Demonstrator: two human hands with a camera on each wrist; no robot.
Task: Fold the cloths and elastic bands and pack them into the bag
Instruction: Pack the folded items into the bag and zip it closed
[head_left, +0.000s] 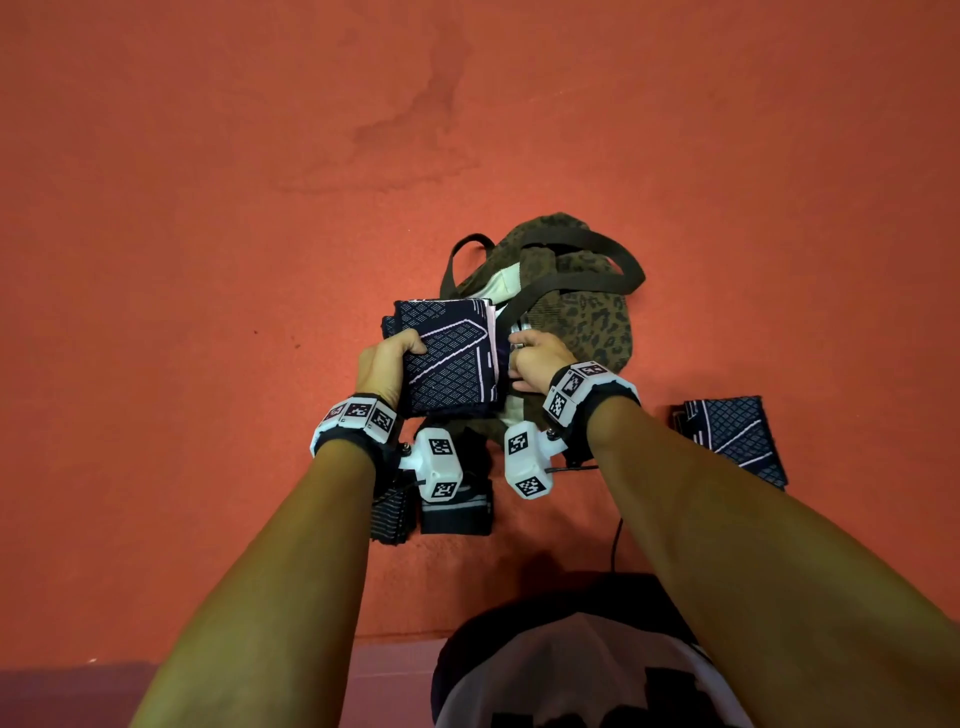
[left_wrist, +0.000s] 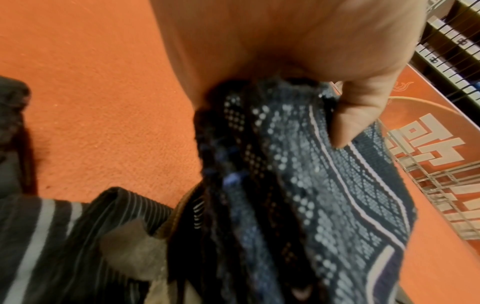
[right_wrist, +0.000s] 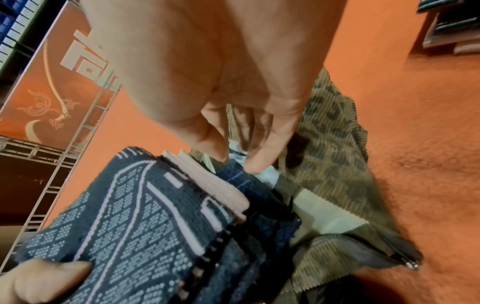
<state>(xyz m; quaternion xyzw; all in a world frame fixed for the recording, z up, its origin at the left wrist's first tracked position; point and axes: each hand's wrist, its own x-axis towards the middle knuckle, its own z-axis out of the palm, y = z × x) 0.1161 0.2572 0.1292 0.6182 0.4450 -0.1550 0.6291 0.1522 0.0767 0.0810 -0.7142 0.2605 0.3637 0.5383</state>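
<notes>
A leopard-print bag (head_left: 582, 312) lies on the orange carpet, its mouth with pale lining (right_wrist: 327, 214) facing me. My left hand (head_left: 397, 353) grips a folded navy patterned cloth (head_left: 452, 364) by its left edge, thumb on top (left_wrist: 348, 123), and holds it just over the bag's mouth. My right hand (head_left: 527, 358) is at the bag's opening, its fingers (right_wrist: 262, 148) curled round the rim beside the cloth (right_wrist: 124, 226). A second folded navy cloth (head_left: 737, 441) lies on the carpet to the right. Folded striped bands (head_left: 457, 512) lie under my left wrist.
A thin black cable (head_left: 618, 540) runs over the carpet near my lap (head_left: 571, 675). An orange banner on a metal truss (right_wrist: 52, 86) stands at the far side. The bag's zip pull (right_wrist: 411, 265) hangs at its near corner. Open carpet stretches beyond the bag.
</notes>
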